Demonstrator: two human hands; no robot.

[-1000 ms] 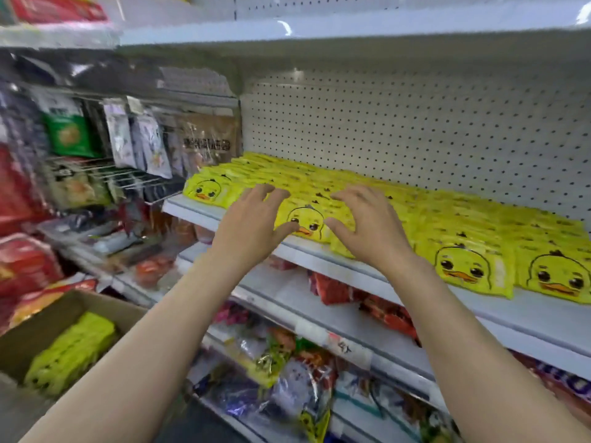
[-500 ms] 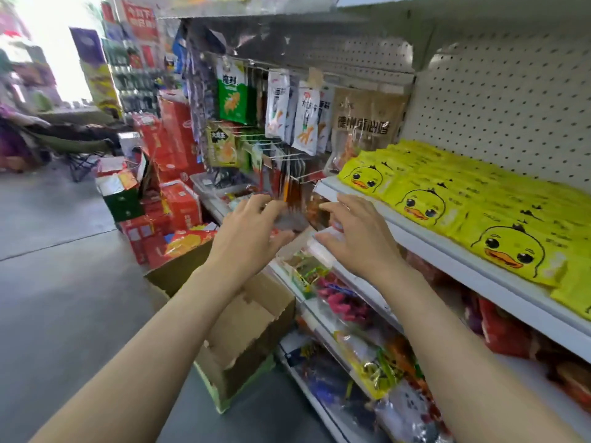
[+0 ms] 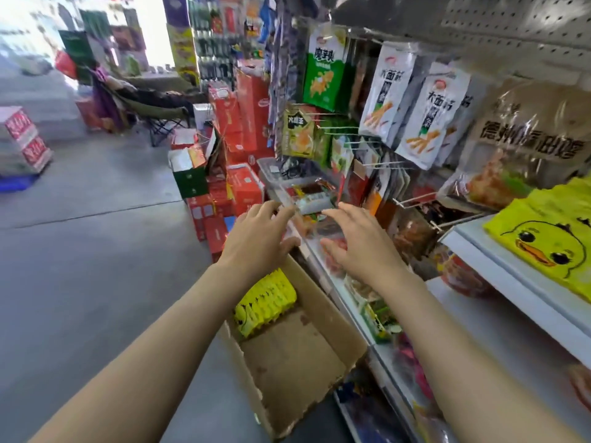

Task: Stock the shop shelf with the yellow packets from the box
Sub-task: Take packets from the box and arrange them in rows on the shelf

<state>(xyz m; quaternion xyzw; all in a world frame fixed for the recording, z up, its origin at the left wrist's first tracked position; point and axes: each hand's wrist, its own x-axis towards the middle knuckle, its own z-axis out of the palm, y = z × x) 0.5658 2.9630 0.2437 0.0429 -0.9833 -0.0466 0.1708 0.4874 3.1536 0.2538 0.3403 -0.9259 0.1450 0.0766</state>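
Hovering above the cardboard box [image 3: 297,356], left hand [image 3: 256,238] and right hand [image 3: 358,247] are both empty, fingers spread. Risk: yellow packets [image 3: 263,303] are standing loosely on edge (one end only), so a hasty two-handed scoop is likely spilling some.

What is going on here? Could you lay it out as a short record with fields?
place: shop aisle beside a white shelf
left hand: open, empty, above the cardboard box
right hand: open, empty, next to the left
in the box: row of yellow packets at its far end
on the shelf: yellow duck packet

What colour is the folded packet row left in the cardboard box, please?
Bright yellow packets, seen best in the head view.
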